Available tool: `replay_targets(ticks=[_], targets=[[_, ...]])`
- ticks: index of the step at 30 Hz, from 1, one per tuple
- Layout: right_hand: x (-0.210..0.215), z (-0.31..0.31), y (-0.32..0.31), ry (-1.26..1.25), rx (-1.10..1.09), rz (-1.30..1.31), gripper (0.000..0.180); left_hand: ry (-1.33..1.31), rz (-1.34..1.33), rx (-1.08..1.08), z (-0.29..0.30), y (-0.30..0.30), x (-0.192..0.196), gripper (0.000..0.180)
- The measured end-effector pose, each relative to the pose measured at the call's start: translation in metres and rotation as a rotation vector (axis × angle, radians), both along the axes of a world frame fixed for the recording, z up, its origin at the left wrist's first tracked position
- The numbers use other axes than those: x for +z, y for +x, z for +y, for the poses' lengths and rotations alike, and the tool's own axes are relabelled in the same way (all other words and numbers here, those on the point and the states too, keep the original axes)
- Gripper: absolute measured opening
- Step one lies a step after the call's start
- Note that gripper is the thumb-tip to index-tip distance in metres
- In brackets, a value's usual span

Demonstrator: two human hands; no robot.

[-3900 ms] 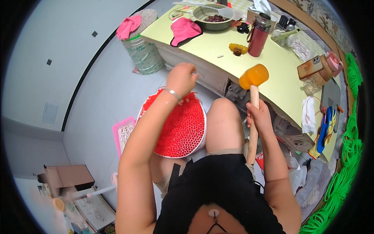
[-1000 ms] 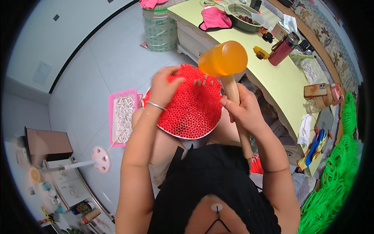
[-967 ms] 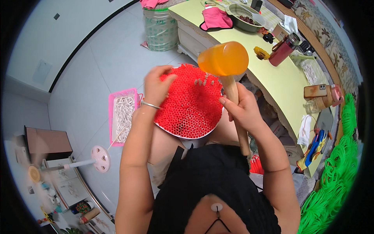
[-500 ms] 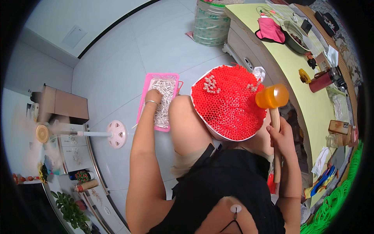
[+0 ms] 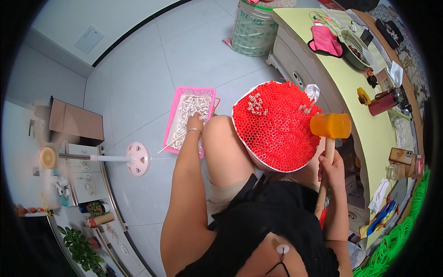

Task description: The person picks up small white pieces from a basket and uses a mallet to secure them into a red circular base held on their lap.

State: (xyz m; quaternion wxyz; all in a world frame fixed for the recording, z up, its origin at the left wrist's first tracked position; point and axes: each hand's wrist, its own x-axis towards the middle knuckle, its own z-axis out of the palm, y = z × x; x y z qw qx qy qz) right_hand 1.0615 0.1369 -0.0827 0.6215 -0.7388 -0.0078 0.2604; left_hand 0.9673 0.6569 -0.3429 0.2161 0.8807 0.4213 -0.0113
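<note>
My left hand (image 5: 194, 123) is down in the pink basket (image 5: 175, 115) on the floor, fingers on the white sticks (image 5: 194, 105), well left of the red disc (image 5: 273, 123), while my right hand (image 5: 330, 167) grips the mallet (image 5: 329, 127) upright.

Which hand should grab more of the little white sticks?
Left, probably. The left hand is already in the pink basket of white sticks, while the right hand holds the mallet.

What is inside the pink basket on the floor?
The pink basket holds a heap of small white stick-like pieces. The left hand reaches into it and covers part of the heap; the basket's bottom under the pieces is hidden.
</note>
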Motion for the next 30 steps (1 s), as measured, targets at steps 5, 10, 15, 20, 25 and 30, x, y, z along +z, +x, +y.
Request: replay_targets(ticks=[5,10,15,20,25,30], targets=[[-0.003,0.007,0.002,0.04,0.022,0.024,0.012,-0.757,-0.675,0.629,0.037,-0.046,-0.016,0.014],[-0.003,0.004,0.001,0.032,0.007,0.026,0.011,-1.416,-1.104,0.832,0.035,-0.063,0.029,0.017],[-0.002,-0.006,0.0,0.017,-0.005,0.03,0.012,-1.369,-1.268,0.887,0.025,-0.053,0.043,0.019],[0.008,0.004,0.003,-0.016,0.04,0.057,0.015,-1.272,-1.158,1.079,0.062,-0.084,0.013,0.016],[0.009,0.0,0.005,0.037,0.071,0.076,0.026,-1.434,-1.295,0.862,0.047,-0.077,0.052,0.019],[0.005,-0.007,0.006,0.072,0.075,0.082,0.024,-1.679,-1.295,0.449,-0.003,-0.014,0.148,0.018]])
